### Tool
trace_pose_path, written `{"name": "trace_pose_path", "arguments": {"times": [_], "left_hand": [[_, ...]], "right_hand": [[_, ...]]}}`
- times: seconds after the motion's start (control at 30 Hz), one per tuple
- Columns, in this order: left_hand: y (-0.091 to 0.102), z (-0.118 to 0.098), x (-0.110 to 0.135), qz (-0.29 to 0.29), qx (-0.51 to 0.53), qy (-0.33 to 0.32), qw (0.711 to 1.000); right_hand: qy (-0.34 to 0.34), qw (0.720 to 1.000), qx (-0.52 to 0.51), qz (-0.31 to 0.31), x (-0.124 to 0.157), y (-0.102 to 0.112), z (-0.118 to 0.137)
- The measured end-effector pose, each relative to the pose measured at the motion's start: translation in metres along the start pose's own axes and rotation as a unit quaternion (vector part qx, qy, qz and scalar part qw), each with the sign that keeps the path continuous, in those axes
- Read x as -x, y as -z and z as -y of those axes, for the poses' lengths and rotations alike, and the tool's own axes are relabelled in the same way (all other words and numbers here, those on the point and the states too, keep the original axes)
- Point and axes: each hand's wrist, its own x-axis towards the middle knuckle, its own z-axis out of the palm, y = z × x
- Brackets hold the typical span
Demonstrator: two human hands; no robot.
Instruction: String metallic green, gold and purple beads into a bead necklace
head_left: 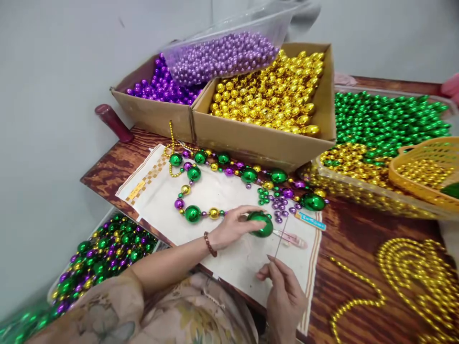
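Observation:
My left hand is closed on a large shiny green bead, just above the white cloth. A strand of green, purple and gold beads runs from near this hand in a loop toward the box. Between thumb and fingertips, my right hand pinches a long thin needle that points up and away. Beside the green bead lie a pink-handled cutting tool, small loose purple beads and small green beads. A blue packet rests at the cloth's right side.
Behind the cloth stands a cardboard box of purple and gold beads, topped by a plastic bag. Right are a clear bin, a yellow basket and gold bead strings. Finished-looking bead strands fill a lower-left bin.

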Motion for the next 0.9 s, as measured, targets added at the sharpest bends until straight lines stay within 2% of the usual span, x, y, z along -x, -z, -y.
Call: {"name": "trace_pose_path", "arguments": {"times": [0.13,0.27,0.47,0.9], "left_hand": [[0.011,-0.018,-0.012,-0.018,0.198,0.089,0.976],[0.016,-0.032,-0.024,-0.040,0.276,0.147,0.949],[0.003,-0.038,-0.029,-0.060,0.300,0.200,0.931],[-0.001,-0.037,-0.028,-0.062,0.292,0.189,0.936]], "right_hand": [[0.014,0.999,0.013,0.039,0.005,-0.001,-0.001],[0.028,0.994,0.044,0.096,0.010,-0.001,0.004],[0.070,0.988,0.087,0.107,0.016,0.000,0.016],[0.049,0.988,0.106,0.103,0.018,0.000,0.018]]}}
